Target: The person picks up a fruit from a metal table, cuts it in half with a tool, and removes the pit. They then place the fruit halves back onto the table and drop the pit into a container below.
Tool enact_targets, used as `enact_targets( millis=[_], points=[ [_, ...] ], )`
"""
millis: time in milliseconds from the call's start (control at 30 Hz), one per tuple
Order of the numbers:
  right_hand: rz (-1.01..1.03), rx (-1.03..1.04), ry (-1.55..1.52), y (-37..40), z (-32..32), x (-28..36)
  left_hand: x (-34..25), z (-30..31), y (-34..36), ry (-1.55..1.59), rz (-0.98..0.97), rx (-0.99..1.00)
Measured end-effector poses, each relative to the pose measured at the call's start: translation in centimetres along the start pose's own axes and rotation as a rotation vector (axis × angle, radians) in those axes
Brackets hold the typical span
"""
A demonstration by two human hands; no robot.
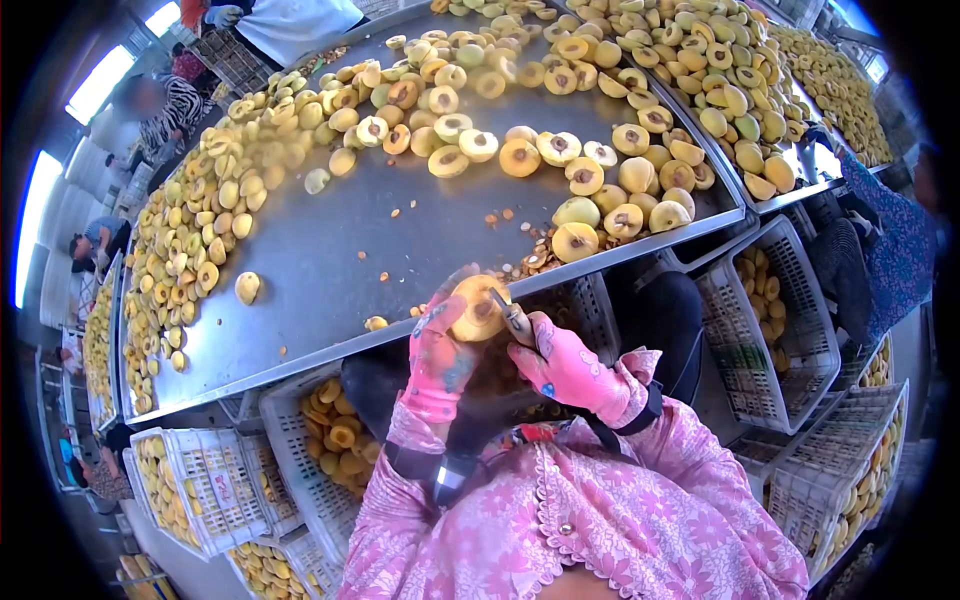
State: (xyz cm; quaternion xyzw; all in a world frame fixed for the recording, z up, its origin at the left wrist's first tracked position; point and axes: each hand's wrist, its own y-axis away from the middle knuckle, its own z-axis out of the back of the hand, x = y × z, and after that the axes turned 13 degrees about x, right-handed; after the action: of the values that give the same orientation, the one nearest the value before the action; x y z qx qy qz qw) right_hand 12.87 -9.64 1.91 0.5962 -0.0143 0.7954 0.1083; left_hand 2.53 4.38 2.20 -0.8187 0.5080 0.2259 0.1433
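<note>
My left hand [440,358], in a pink glove, holds a yellow peach half [474,312] with its cut face up, just in front of the metal table's near edge. In my right hand [572,368], also pink-gloved, is a small pitting knife [517,320]; its metal tip meets the cut face near the middle. The fingers of that hand are wrapped round the handle. Beyond my hands, more peach halves [519,157] lie on the steel table [330,260], several with brown pit hollows showing. Brown pit scraps [540,258] are heaped along the rim.
A white crate of peach halves [335,425] stands below on the left; another crate [765,330] is on the right. The raised table rim [640,245] runs before me. A co-worker in a blue patterned garment [885,245] is at the right; others stand far left.
</note>
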Motion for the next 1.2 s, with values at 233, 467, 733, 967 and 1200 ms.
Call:
enact_targets(
  millis=[233, 467, 733, 967, 1200],
  points=[
    [0.323, -0.043, 0.744, -0.5, -1.0, -3.1, 1.5, 0.0, -0.1, -0.158, -0.075, -0.044],
    [0.023, -0.024, -0.052, -0.6, -1.5, -1.2, 3.0, 0.2, -0.7, -0.390, -0.129, -0.313],
    [-0.196, 0.072, 0.096, -1.3, -1.2, -2.2, 3.3, 2.4, -0.4, -0.436, -0.140, -0.322],
    [-0.294, 0.053, -0.202, -2.6, -2.2, -2.3, 3.1, 3.4, -0.8, -0.484, -0.179, -0.295],
    [-0.271, 0.106, 0.154, -2.4, -1.9, -1.3, 3.0, 2.1, -0.1, -0.480, -0.193, -0.302]
  ],
)
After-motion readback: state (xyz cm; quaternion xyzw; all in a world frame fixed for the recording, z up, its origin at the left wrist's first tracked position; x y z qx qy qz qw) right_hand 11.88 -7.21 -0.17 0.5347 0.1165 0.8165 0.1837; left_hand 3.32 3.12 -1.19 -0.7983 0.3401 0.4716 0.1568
